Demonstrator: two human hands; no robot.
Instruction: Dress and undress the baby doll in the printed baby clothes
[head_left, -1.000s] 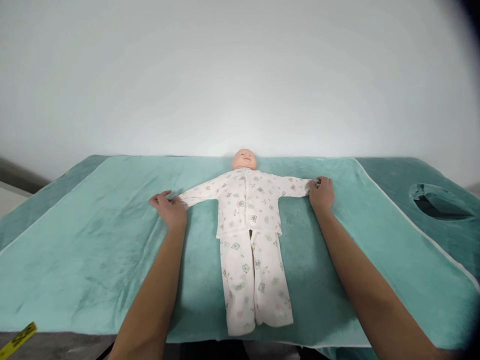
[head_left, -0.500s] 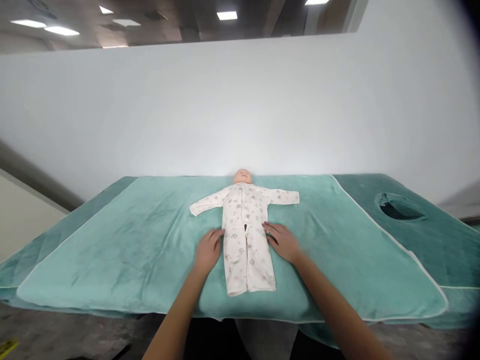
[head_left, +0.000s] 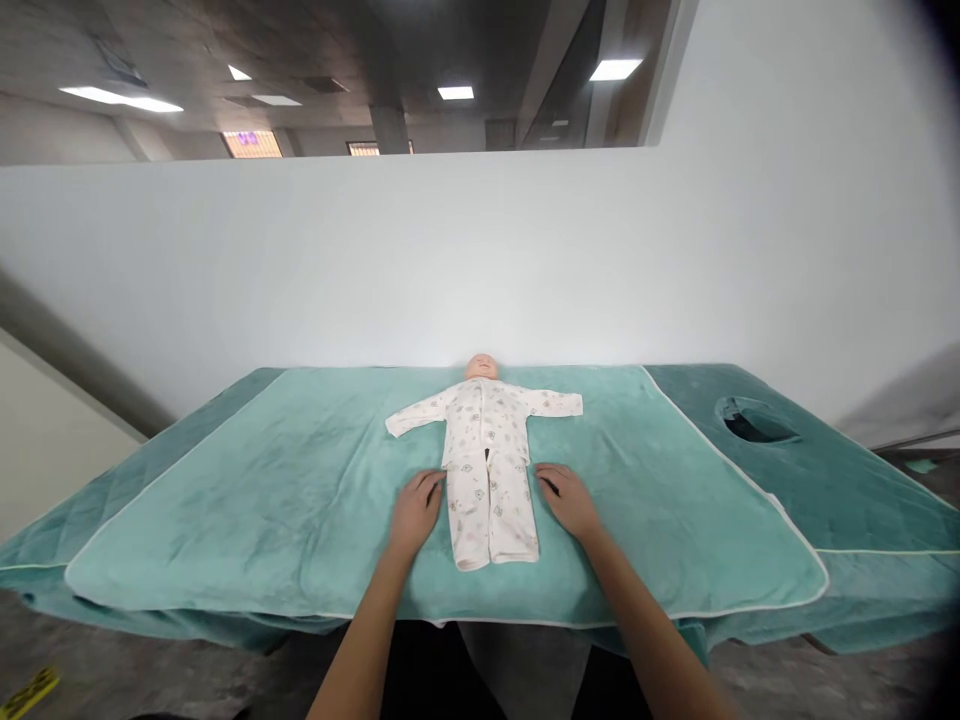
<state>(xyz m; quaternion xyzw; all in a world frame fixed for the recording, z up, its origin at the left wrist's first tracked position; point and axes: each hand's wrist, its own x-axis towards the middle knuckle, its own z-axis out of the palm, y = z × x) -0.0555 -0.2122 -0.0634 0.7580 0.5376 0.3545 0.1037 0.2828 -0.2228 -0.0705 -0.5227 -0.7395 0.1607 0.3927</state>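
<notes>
A baby doll (head_left: pixel 484 368) in white printed pyjamas (head_left: pixel 487 460) lies on its back, arms spread, on a teal towel (head_left: pixel 262 500). My left hand (head_left: pixel 415 512) rests flat on the towel, fingers apart, just left of the doll's trouser legs. My right hand (head_left: pixel 568 498) lies flat on the towel beside the right trouser leg, fingers stretched out. Neither hand holds anything.
The towel covers a darker teal padded table (head_left: pixel 862 490) with a face hole (head_left: pixel 752 424) at the right. A white partition wall (head_left: pixel 480 260) stands right behind the table. A yellow tape strip (head_left: pixel 28 690) lies on the floor at lower left.
My hands left the doll's sleeve ends and came down to either side of its trouser legs. The view has pulled back and tilted up, so the ceiling now shows.
</notes>
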